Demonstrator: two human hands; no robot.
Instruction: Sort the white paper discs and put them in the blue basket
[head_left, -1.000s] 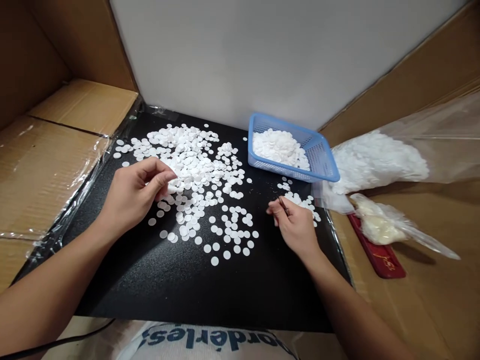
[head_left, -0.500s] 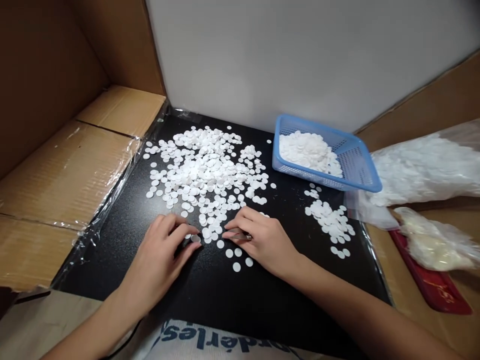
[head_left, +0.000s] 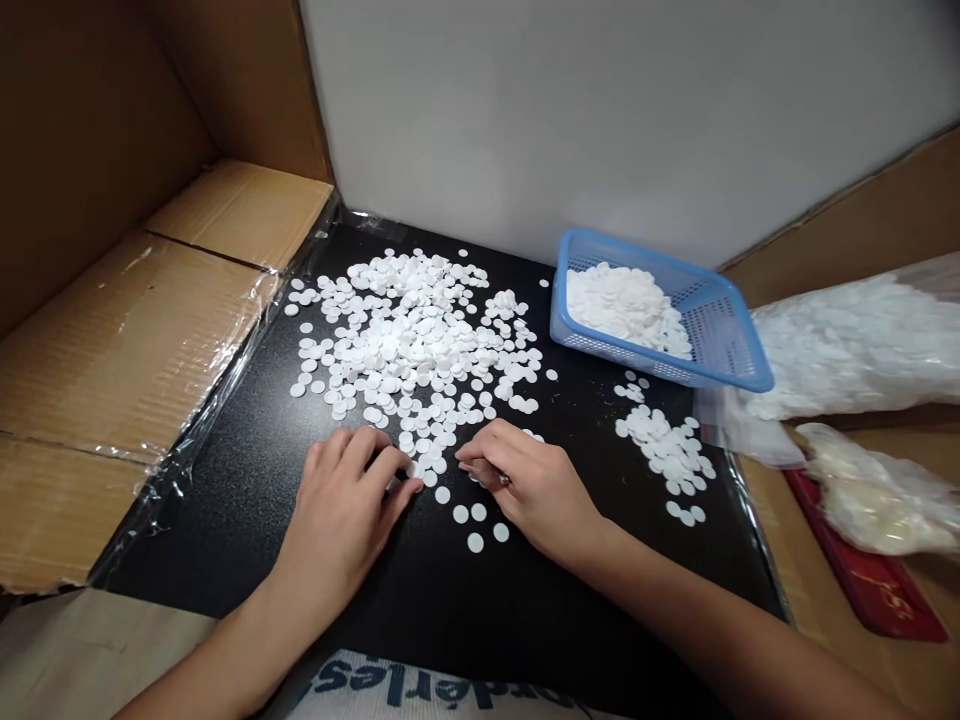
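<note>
Small flat white discs [head_left: 420, 340] are heaped on the black tabletop [head_left: 390, 600], with a narrow tail of them reaching toward me. At the left of this tail, my left hand [head_left: 349, 490] is curled, thumb and index fingertip nearly together around a white disc, partly hidden by the fingers. Opposite it, my right hand [head_left: 529, 480] has thumb and fingers pinched at the tail's right side; whatever they hold is hidden. Several single discs [head_left: 475, 542] lie between my hands, nearer to me.
A blue mesh basket [head_left: 660, 374] partly filled with white discs stands at the back right. Before it lies a smaller disc pile [head_left: 664, 445]. Further right are a clear bag of white pieces [head_left: 862, 340], a second plastic bag [head_left: 874, 490] and a red tray [head_left: 870, 585]. Cardboard [head_left: 135, 340] borders the left.
My left hand has moved slightly right, toward the tail of discs. The right hand's fingers have drawn closer together. The view has shifted a little.
</note>
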